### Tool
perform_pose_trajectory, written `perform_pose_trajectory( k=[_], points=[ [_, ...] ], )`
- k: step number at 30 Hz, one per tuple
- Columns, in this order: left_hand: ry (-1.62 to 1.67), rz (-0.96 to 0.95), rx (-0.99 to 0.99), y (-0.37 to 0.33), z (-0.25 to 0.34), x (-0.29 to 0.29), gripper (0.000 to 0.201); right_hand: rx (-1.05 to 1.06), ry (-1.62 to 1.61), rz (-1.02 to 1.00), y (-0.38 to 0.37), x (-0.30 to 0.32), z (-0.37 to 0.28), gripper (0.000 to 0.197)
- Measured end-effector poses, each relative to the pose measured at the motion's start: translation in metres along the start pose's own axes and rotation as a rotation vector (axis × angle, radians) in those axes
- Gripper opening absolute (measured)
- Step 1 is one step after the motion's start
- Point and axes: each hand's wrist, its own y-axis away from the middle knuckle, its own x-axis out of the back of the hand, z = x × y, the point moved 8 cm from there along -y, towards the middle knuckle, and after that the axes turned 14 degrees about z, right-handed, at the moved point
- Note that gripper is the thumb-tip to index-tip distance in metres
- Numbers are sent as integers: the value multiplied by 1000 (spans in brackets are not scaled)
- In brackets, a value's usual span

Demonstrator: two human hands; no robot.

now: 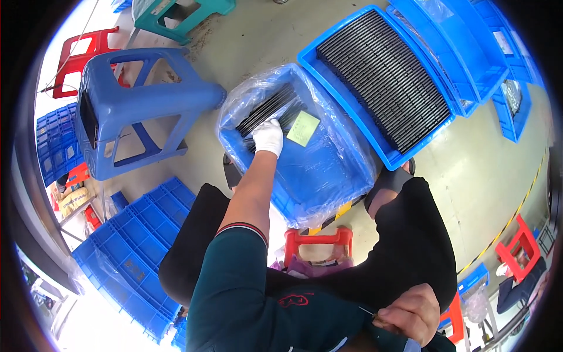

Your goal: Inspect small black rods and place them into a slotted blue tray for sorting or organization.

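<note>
My left hand (pixel 268 138), in a white glove, reaches into a blue bin (pixel 281 202) lined with clear plastic. Its fingers curl at the near edge of a bundle of thin black strips (pixel 267 110) lying side by side in the bin's far left part; the fingertips are partly hidden. Just right of the glove, a pale yellow-green paper slip (pixel 303 128) rests in the bin. My bare right hand (pixel 410 315) is closed close to my body at the lower right. A thin, small thing pokes out at its fingers, too small to name.
Right of the bin, a blue crate (pixel 384 158) holds rows of black strips. More blue crates (pixel 469 53) stand at the far right. A blue stool (pixel 146 97) is on the left, above stacked blue crates (pixel 132 264). A red stool (pixel 319 239) stands between my legs.
</note>
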Motion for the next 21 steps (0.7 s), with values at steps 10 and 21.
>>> perform_pose_trajectory(
  k=[10, 21],
  points=[
    [280, -293, 196, -12, -19, 14, 19, 41, -30, -6, 1, 4, 1, 19],
    [302, -418, 321, -19, -39, 22, 24, 126, -93, -36, 8, 11, -1, 21]
  ],
)
